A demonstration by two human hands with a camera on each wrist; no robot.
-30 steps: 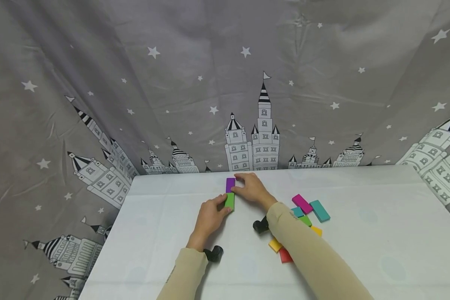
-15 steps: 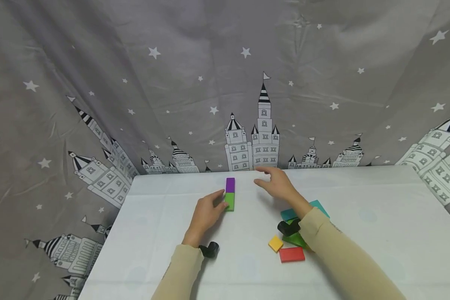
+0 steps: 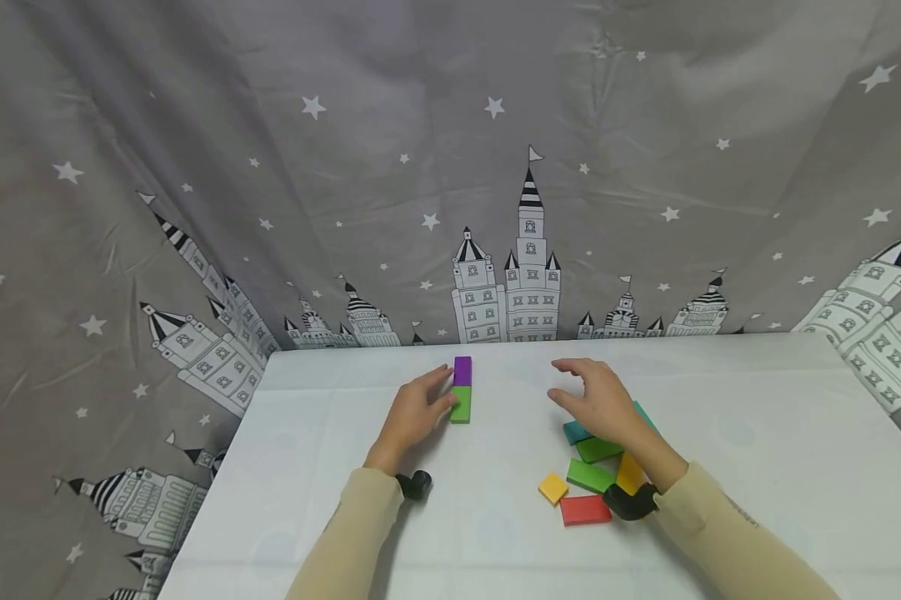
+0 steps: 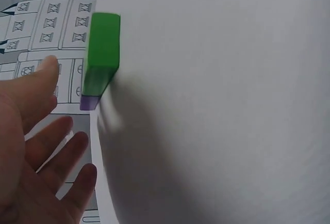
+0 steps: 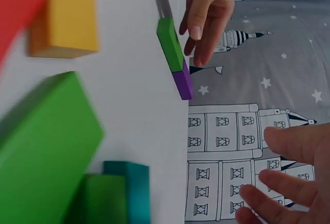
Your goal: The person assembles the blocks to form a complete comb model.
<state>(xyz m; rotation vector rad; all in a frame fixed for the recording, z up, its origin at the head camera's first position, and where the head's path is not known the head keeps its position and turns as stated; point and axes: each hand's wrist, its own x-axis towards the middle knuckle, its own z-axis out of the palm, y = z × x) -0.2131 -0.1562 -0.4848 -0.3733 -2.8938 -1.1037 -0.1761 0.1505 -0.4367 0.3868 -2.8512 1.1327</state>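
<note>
A green block (image 3: 461, 406) and a purple block (image 3: 462, 372) lie end to end in a line on the white table. Just left of them is my left hand (image 3: 411, 414), thumb and fingers spread with nothing between them. In the left wrist view, a gap shows between its fingers (image 4: 72, 146) and the green block (image 4: 104, 43). My right hand (image 3: 598, 402), holding nothing, hovers over the back of a loose group of colored blocks, its thumb and fingers apart. It hides part of that group, including most of a teal block (image 3: 648, 417).
In the group lie a red block (image 3: 586, 510), a small yellow block (image 3: 553, 488), green blocks (image 3: 591, 476), a yellow-orange block (image 3: 630, 473) and a smaller teal block (image 3: 576, 432). A grey castle-print curtain (image 3: 420, 167) hangs behind the table's far edge.
My right hand has left the purple block and moved right over the loose blocks, covering the magenta one. My left hand has let go of the green block and shifted slightly left.
</note>
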